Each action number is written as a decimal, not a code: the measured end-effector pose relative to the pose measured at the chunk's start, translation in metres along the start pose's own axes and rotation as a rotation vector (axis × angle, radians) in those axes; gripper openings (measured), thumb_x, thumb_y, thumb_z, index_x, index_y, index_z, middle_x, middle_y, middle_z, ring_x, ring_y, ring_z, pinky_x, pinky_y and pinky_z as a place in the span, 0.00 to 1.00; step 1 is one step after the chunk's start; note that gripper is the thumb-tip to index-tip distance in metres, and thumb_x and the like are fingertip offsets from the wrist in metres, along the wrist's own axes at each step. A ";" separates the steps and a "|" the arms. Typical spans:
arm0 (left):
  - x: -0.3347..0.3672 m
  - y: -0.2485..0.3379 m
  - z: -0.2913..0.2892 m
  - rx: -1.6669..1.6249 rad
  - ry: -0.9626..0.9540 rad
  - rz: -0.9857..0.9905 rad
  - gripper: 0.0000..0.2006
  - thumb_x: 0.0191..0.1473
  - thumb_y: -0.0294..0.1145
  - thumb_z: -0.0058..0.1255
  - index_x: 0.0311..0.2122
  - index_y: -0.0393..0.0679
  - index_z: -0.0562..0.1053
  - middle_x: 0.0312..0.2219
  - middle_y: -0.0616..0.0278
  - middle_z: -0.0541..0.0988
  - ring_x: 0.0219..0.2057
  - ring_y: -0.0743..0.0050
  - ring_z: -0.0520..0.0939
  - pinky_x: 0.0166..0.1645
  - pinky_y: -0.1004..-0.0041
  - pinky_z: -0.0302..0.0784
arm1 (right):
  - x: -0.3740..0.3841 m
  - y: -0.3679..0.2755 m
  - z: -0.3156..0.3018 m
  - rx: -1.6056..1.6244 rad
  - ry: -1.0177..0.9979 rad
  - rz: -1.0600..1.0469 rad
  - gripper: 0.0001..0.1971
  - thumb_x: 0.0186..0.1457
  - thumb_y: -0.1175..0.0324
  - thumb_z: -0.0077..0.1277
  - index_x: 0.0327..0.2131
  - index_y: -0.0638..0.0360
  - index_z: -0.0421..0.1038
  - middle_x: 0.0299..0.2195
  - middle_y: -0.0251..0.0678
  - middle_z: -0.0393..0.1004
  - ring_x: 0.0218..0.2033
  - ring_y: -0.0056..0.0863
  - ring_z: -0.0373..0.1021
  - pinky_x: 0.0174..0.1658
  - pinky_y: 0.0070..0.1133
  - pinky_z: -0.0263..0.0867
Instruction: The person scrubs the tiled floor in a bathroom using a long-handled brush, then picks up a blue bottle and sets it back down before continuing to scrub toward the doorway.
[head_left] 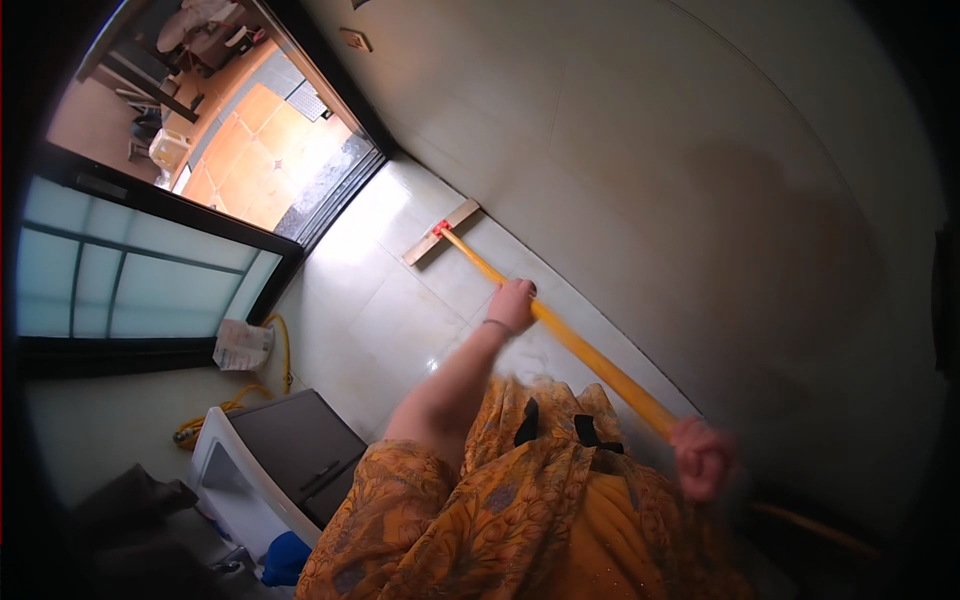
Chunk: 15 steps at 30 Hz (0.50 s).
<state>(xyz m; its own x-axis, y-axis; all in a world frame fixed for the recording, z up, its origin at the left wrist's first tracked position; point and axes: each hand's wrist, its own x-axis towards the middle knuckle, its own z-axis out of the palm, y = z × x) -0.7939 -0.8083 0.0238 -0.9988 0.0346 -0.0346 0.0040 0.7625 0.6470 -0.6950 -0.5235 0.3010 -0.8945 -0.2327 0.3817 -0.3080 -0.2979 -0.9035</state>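
A floor squeegee [585, 352] with a long yellow handle runs diagonally across the view. Its pale flat head [424, 246], joined to the handle by a red socket, lies on the tiled floor close to the right-hand wall. Partway down the handle, my left hand [513, 305] is closed round it, arm stretched forward. My right hand [703, 458], slightly blurred, makes a fist round the handle's upper part, near my body on the right. The underside of the head is hidden.
Ahead on the left, an open doorway [374, 165] leads to an orange-tiled area. A dark-framed frosted-glass door [165, 300] stands left. Below it are a yellow hose [286, 365] and a white-and-grey cabinet [300, 440]. A tiled wall [620, 150] borders the floor [365, 290] on the right.
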 end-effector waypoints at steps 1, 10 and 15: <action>-0.005 0.007 0.003 -0.095 0.098 0.038 0.15 0.37 0.31 0.61 0.31 0.42 0.68 0.31 0.53 0.73 0.37 0.50 0.72 0.43 0.61 0.68 | 0.006 -0.007 0.002 0.030 0.111 0.014 0.08 0.50 0.77 0.38 0.22 0.60 0.67 0.13 0.27 0.62 0.13 0.18 0.56 0.27 0.20 0.61; 0.003 0.032 -0.036 -0.305 -0.006 0.409 0.12 0.46 0.33 0.57 0.20 0.44 0.66 0.18 0.57 0.71 0.25 0.52 0.72 0.31 0.60 0.68 | 0.061 -0.088 0.050 -0.159 -0.041 -0.022 0.10 0.53 0.68 0.45 0.19 0.53 0.66 0.11 0.27 0.63 0.12 0.18 0.60 0.25 0.19 0.63; 0.032 -0.053 -0.078 -0.365 0.075 0.323 0.11 0.47 0.32 0.55 0.20 0.44 0.66 0.18 0.56 0.71 0.26 0.50 0.73 0.31 0.60 0.68 | 0.113 -0.033 0.126 -0.186 -0.018 0.017 0.11 0.54 0.65 0.48 0.19 0.51 0.67 0.13 0.29 0.66 0.14 0.18 0.63 0.26 0.20 0.65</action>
<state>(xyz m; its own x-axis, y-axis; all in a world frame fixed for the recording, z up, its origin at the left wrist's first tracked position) -0.8294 -0.8983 0.0482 -0.9501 0.1754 0.2578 0.3101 0.4441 0.8406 -0.7451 -0.6567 0.3983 -0.8947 -0.2533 0.3679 -0.3489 -0.1181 -0.9297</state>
